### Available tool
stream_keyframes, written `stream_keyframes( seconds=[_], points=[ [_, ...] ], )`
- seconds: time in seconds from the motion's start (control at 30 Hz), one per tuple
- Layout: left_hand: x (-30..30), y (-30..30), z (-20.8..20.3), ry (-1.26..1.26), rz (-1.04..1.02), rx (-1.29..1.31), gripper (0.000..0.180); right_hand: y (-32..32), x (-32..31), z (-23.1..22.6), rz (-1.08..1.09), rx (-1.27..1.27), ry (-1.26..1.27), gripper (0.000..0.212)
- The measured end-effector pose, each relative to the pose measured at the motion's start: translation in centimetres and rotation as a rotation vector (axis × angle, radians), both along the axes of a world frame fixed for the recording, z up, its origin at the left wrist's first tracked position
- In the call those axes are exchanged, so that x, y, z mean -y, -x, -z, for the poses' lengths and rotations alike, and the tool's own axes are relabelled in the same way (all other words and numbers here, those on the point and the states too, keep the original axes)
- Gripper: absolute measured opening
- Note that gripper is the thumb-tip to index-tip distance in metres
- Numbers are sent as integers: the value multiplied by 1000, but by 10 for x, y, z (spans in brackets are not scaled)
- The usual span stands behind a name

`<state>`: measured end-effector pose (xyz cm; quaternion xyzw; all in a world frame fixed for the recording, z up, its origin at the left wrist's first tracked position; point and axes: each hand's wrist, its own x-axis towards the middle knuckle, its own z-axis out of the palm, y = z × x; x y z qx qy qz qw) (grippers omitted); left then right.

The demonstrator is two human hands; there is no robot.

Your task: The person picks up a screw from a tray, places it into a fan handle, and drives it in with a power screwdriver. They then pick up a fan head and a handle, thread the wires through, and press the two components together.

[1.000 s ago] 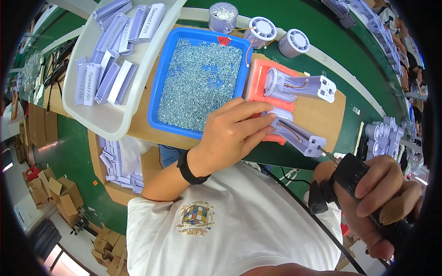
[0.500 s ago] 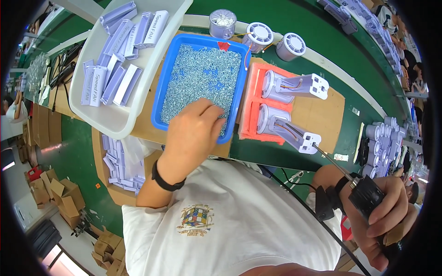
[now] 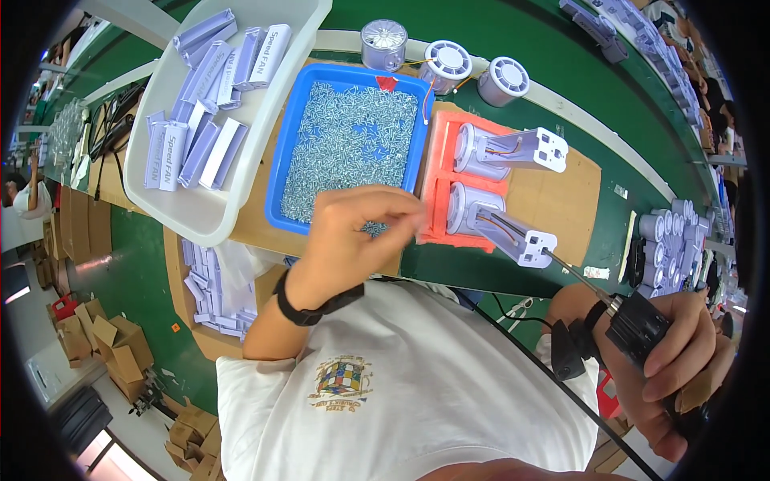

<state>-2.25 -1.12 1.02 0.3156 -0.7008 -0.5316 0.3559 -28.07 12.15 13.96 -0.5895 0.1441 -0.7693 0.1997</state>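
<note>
My left hand (image 3: 361, 232), a black band on its wrist, is over the near right corner of a blue tray (image 3: 277, 172) of small silvery screws (image 3: 345, 152). Thumb and fingertips are pinched together by the red-orange foam fixture (image 3: 433, 196); whatever they hold is too small and blurred to make out. My right hand (image 3: 682, 353) is wrapped round a black electric screwdriver (image 3: 638, 329). Its long bit reaches the end of the nearer pale purple fan housing (image 3: 529, 247), which lies in the fixture. A second fan housing (image 3: 545, 150) lies behind it, wires showing inside.
Behind the tray stand round fan parts (image 3: 383, 46), two with slotted tops (image 3: 504, 80). A white bin (image 3: 224, 212) of pale purple covers is at the left, a carton (image 3: 180, 301) of similar pieces below it. More round parts (image 3: 670, 240) are grouped at the far right.
My left hand has come up out of the screws and moved right toward the foam fixture, fingers pinched. My right hand and the screwdriver have stayed nearly in place.
</note>
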Motion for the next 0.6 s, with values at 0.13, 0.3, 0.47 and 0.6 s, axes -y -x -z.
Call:
stream_keyframes(
  seconds=[0.13,0.3,0.47,0.6],
  points=[
    [-4,24,7,-44,65,-131,6,-1,4,3,-9,3,22,40],
    [-2,33,6,-45,143,-114,9,0,10,7,-11,6,43,40],
    [-5,38,4,-60,123,-92,12,-5,19,9,-62,92,94,38],
    [-4,38,2,-19,132,-103,12,-5,19,5,-32,48,22,37]
  ],
)
